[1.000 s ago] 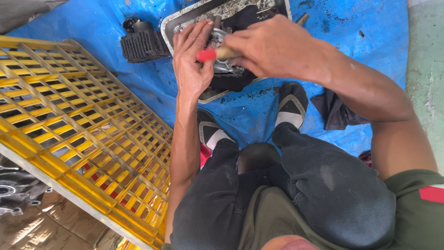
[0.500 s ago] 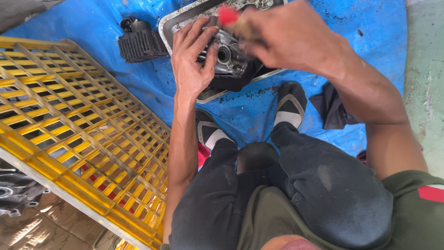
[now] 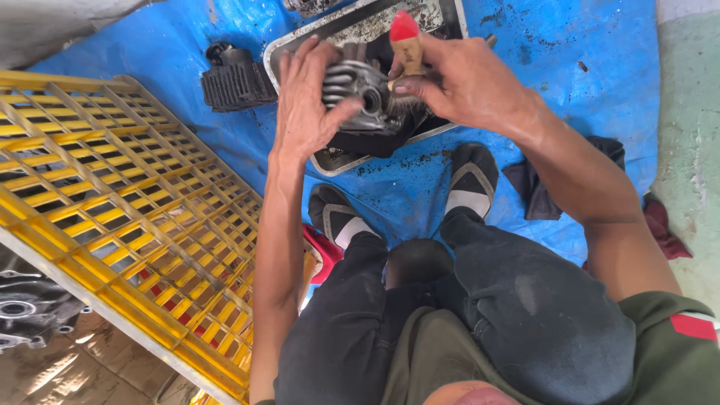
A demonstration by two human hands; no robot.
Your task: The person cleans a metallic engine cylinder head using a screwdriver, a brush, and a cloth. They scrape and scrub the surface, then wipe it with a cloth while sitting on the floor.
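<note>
My left hand [image 3: 306,105] grips a grey finned metal engine part [image 3: 360,94] and holds it over a dirty metal tray [image 3: 330,161]. My right hand [image 3: 465,82] holds a brush with a wooden handle and a red tip [image 3: 405,41]. The handle stands upright and its dark bristles press against the right side of the engine part. Both hands are close together above the tray.
A black finned engine cylinder [image 3: 236,79] lies on the blue tarp [image 3: 570,90] left of the tray. A yellow plastic crate [image 3: 112,202] fills the left. Dark rags [image 3: 540,187] lie at right. My feet in black shoes [image 3: 469,176] rest near the tray.
The right hand has turned the brush from lying level with its red tip pointing left to standing upright, red tip up. The left hand has stayed on the engine part.
</note>
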